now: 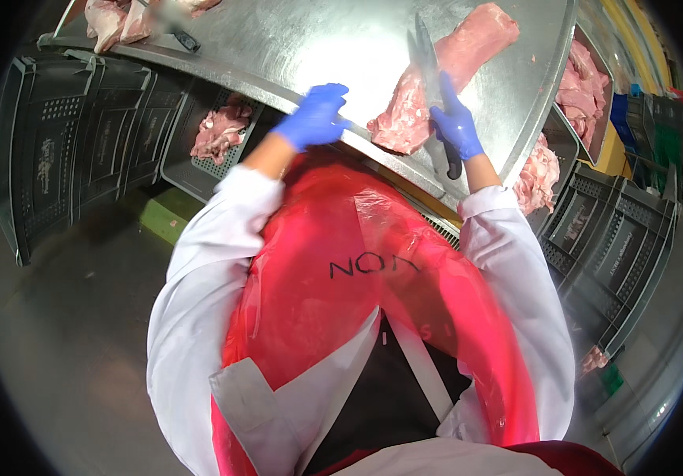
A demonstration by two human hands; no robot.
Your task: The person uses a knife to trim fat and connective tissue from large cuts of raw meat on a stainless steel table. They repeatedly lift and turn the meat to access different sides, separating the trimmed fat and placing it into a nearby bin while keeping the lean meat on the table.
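A long piece of pink meat [474,46], apparently a loin, lies slantwise on the steel table [309,40]. My right hand [455,125], in a blue glove, is closed round the black handle of a knife [426,49]. The index finger stretches along the knife, and its blade points away from me, blurred, along the meat's left side. The handle's end shows below that hand. My left hand [315,117], also gloved in blue, is at the near table edge, left of the meat and apart from it. Its fingers are loosely bent, with thumb and fingers apart and nothing visible between them.
Several meat pieces [107,22] lie at the table's far left, beside a dark handle [187,40] and a blurred shape. A grey crate [173,163] below the left edge holds meat trimmings [221,133]. More meat [583,87] fills containers at right. Stacked grey crates [52,151] flank both sides.
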